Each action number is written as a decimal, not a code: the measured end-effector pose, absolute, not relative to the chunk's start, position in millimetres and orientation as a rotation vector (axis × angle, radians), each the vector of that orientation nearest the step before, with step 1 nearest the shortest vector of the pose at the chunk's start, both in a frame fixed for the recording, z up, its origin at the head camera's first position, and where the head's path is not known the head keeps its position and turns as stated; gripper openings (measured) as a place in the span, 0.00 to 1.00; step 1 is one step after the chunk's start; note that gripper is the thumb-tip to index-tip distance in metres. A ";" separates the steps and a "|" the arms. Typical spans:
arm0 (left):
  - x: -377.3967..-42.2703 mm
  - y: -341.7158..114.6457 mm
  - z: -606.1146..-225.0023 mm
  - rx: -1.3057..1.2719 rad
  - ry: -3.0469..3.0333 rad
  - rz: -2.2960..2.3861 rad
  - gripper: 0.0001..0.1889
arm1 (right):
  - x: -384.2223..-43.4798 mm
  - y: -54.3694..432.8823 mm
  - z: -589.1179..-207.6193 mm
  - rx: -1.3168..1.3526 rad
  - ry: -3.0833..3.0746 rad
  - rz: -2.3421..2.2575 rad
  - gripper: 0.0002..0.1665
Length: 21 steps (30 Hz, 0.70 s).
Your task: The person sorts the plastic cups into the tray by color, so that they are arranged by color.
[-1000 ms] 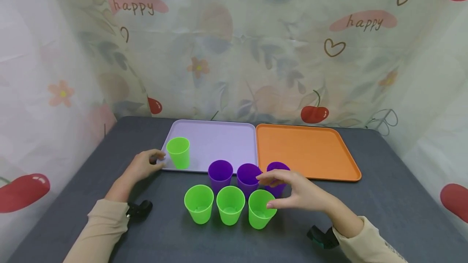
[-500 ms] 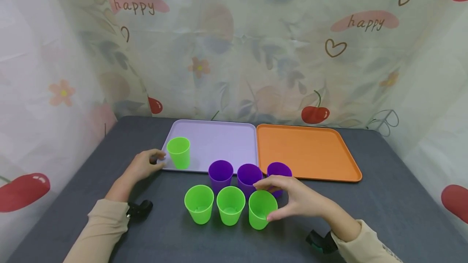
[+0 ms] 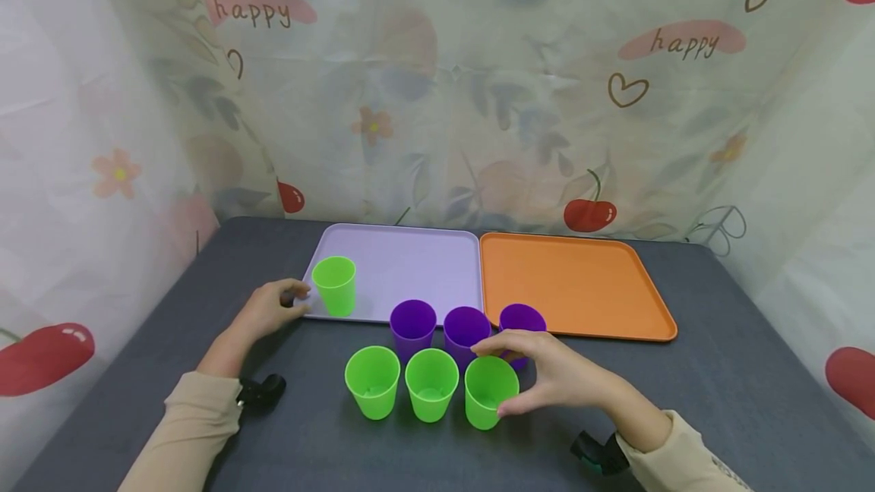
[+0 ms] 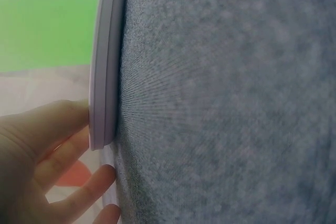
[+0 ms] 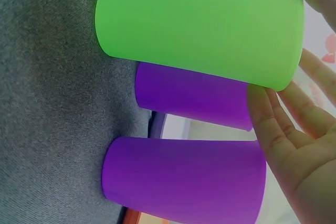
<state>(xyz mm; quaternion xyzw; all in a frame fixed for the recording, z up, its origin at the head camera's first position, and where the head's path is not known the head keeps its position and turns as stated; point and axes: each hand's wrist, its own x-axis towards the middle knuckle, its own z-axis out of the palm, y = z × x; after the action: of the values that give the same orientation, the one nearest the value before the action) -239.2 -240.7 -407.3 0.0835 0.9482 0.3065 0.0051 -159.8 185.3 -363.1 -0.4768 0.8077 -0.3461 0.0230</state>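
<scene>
In the head view my right hand [image 3: 557,372] holds the rightmost green cup [image 3: 485,401] of the near row near its rim, thumb in front and fingers behind. The right wrist view shows the thumb and fingertips at the rim of that green cup [image 5: 205,24], which stands on the table. My left hand [image 3: 268,308] rests at the near left corner of the lilac tray [image 3: 410,249], its relaxed fingers touching the tray's edge [image 4: 104,77]. An upright green cup [image 3: 336,287] stands on this tray, just beside the left hand.
Two more green cups [image 3: 373,386] [image 3: 431,387] share the near row. Behind them stand three purple cups [image 3: 413,329] [image 3: 466,332] [image 3: 522,317], the right one partly behind my hand. An orange tray [image 3: 574,279] lies against the lilac tray on the dark table [image 3: 328,446].
My right hand has come down and slightly toward me, from above the right green and purple cups to the green cup's rim. The left hand and the cups have stayed put.
</scene>
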 end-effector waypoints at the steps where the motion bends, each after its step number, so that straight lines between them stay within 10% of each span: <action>1: -239.1 -240.7 -407.2 0.262 2.969 0.959 0.18 | -159.8 185.1 -362.7 -1.478 2.504 -1.068 0.36; 21: -238.5 -238.6 -404.8 0.217 2.940 0.956 0.19 | -160.8 192.9 -322.8 -1.399 2.519 -1.129 0.35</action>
<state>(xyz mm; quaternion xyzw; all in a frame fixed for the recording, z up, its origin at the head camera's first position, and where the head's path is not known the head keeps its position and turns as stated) -238.5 -238.6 -404.8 0.0701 0.9485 0.3083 0.0210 -160.8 192.9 -322.8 -0.4519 0.8138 -0.3647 0.0236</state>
